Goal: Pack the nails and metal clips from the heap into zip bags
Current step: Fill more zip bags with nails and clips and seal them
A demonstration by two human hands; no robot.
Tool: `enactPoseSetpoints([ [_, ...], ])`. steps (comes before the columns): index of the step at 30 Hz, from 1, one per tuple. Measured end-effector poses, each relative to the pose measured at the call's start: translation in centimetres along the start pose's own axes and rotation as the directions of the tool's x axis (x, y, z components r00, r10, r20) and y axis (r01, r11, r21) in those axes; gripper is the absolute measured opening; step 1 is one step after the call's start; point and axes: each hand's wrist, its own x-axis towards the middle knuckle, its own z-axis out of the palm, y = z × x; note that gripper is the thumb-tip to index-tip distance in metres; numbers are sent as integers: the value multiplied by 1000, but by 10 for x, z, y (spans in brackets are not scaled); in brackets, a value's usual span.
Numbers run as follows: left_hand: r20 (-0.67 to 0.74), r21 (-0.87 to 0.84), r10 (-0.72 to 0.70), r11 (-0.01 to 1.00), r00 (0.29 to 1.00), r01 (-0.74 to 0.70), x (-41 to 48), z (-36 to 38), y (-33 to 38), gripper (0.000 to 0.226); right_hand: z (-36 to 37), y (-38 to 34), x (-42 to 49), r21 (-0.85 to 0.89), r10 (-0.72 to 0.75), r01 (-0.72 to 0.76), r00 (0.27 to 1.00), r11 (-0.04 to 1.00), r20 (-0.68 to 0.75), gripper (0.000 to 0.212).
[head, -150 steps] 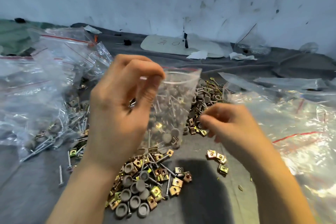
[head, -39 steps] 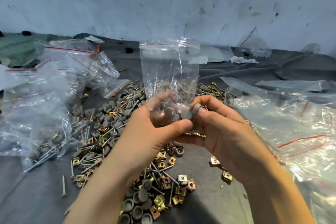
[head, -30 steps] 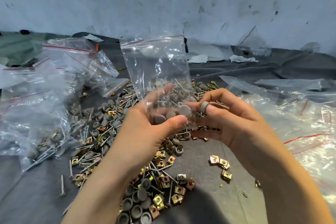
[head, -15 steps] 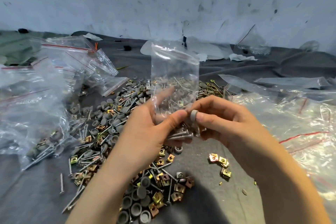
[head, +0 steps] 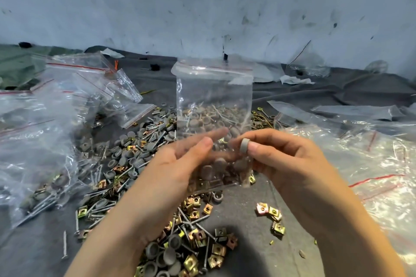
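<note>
Left hand (head: 171, 171) pinches the bag (head: 213, 96) low down, thumb in front and fingers behind, so it stands upright above the heap (head: 135, 153). The load of nails (head: 216, 112) sits in its lower half. Mouth up: nothing spills. Cannot tell whether the zip is sealed.

Right hand (head: 288, 159) pinches one grey cap (head: 244, 145) between thumb and forefinger, just beside the bag's right edge. Judged: a stray piece, to go in at the top.

Clips (head: 195, 238) lie loose on the cloth (head: 247, 254) below. Filled bags (head: 40, 141) sit well left, out of my working area.
</note>
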Motion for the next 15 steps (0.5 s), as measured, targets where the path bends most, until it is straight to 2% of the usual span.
enactPoseSetpoints([
  [6, 67, -179, -45, 982, 997, 57, -2, -1, 4, 38, -6, 0, 1, 68, 60, -52, 990, 996, -125, 24],
  [12, 129, -140, -86, 985, 988, 104, -3, -2, 4, 42, -15, -3, 1, 73, 34, -15, 962, 997, -270, 16],
  [15, 192, -127, -129, 980, 973, 155, -2, 3, 3, 42, -17, -3, 1, 131, 39, 0, 956, 991, -290, 15],
])
